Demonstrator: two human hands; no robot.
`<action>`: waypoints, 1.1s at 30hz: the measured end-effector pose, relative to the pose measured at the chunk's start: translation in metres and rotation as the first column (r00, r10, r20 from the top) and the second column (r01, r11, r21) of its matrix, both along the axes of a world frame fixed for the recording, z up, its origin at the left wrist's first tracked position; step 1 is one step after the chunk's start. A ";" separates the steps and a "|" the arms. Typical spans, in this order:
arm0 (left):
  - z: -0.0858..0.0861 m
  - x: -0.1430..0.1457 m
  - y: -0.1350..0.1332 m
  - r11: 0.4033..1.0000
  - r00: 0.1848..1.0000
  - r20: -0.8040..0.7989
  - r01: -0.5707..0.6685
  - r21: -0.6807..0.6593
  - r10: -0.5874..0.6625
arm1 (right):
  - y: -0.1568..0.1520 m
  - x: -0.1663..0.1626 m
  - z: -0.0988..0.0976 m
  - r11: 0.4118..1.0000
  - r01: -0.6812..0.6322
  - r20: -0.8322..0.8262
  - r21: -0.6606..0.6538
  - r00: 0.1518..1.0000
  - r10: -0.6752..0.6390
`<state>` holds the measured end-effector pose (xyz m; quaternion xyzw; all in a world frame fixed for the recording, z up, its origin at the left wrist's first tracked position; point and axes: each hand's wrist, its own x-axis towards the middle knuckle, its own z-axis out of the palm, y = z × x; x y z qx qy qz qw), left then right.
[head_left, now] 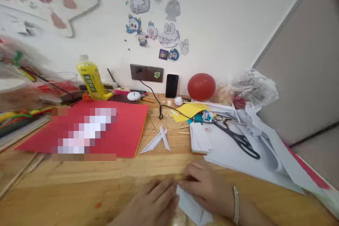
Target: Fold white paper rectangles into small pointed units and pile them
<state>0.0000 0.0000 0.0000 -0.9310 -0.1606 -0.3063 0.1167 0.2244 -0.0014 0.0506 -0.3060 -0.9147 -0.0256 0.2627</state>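
Between my hands, at the front of the wooden table, lies a folded sheet of white paper (191,204). My left hand (159,197) presses on its left edge, fingers together and partly covering that side. From the other side my right hand (205,185), with a sparkly bracelet on its wrist, closes its fingers on the upper edge. Both sets of fingertips meet near the paper's upper left corner. Several narrow folded paper pieces (156,140) lie beyond my hands. Up and to the right of them is a stack of white paper squares (199,139).
Red paper sheets (129,123) lie at left, below a yellow bottle (91,77). Black-handled scissors (238,139) rest on white sheets (227,155) at right. Along the wall stand a phone (172,85) and a red balloon (201,87). A black cable (152,93) crosses the table.
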 end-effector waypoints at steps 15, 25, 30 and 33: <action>0.000 -0.008 -0.002 0.999 0.982 -0.189 0.013 0.031 -0.007 | -0.003 0.003 -0.003 0.991 0.073 0.071 -0.115 0.995 -0.066; 0.010 -0.005 0.000 0.998 0.986 -0.154 0.068 0.006 -0.066 | -0.005 0.005 -0.002 0.977 0.095 0.102 -0.193 0.992 -0.076; 0.025 -0.002 -0.002 1.000 0.988 -0.154 0.010 -0.019 -0.013 | -0.007 0.004 0.002 0.978 0.062 0.057 -0.198 0.997 -0.052; 0.027 -0.002 -0.003 1.000 0.988 -0.154 -0.006 -0.020 0.003 | -0.008 0.003 0.003 0.971 0.071 0.051 -0.228 0.997 -0.061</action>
